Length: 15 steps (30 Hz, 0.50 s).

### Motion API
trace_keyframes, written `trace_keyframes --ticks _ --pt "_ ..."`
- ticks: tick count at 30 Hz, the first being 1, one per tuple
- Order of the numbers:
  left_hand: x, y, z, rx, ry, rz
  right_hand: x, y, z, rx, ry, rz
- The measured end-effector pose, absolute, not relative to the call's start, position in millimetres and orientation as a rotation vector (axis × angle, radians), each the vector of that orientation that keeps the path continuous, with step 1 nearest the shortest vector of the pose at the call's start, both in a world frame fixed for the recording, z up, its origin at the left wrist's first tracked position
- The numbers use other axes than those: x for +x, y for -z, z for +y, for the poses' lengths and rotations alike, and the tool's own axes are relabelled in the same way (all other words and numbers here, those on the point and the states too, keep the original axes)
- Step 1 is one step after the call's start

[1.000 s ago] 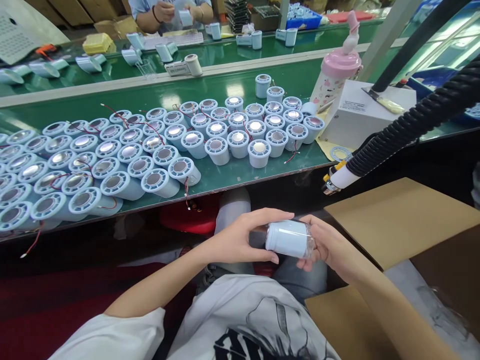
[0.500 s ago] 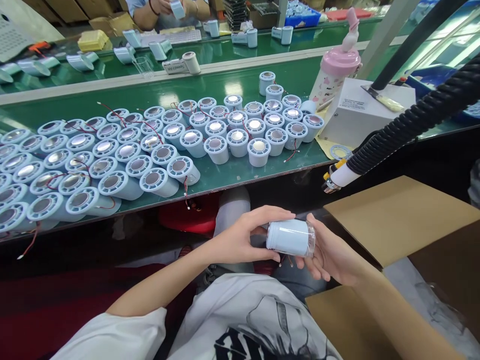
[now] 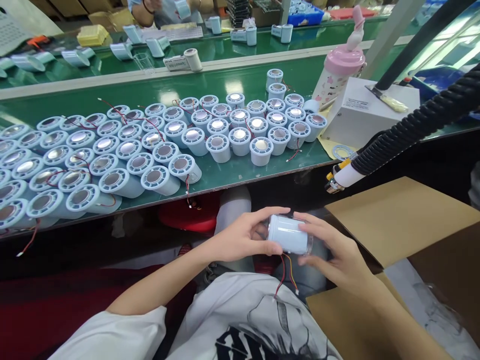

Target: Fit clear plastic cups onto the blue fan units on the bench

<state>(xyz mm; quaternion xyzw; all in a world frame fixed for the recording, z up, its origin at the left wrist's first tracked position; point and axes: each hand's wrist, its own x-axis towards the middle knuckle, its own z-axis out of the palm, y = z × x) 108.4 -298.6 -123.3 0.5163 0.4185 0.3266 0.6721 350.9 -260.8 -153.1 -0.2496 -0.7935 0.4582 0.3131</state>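
Observation:
A light blue cylindrical housing (image 3: pixel 288 235) lies sideways between my hands, above my lap. Clear plastic shows at its right end. Thin red and yellow wires (image 3: pixel 289 275) with small white connectors dangle beneath it. My left hand (image 3: pixel 243 237) is closed round the left end, thumb in front and fingers behind. At the right end, my right hand (image 3: pixel 339 247) has its fingers over the top and its thumb below, gripping the clear part. Many similar blue housings (image 3: pixel 161 179) with round metal centres stand in rows on the green bench (image 3: pixel 228 181), some trailing red wires.
An open cardboard box (image 3: pixel 405 215) sits at my right, with clear plastic inside. A black corrugated hose (image 3: pixel 412 120) hangs above it. Behind stand a white box-shaped unit (image 3: pixel 365 112) and a pink-lidded bottle (image 3: pixel 339 70). Across the bench a person's arm (image 3: pixel 144 12) shows.
My right hand has turned from beneath the clear end to fingers on top and thumb below. The housing has shifted slightly, and its wires now hang further out in view.

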Motion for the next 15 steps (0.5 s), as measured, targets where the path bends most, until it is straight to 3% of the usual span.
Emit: trace_keyframes --ticks 3,5,15 --pt "106.3 121.4 -298.0 1.275 -0.781 0.885 350.0 150.1 -262.3 -0.742 -1.771 -1.685" --pt "105.4 120.9 -298.8 1.263 -0.788 0.863 349.7 148.6 -262.8 -0.770 -1.957 -1.519" --pt "108.4 132.5 -298.9 0.905 -0.581 0.912 335.9 149.7 -270.9 -1.039 -2.034 -1.463"
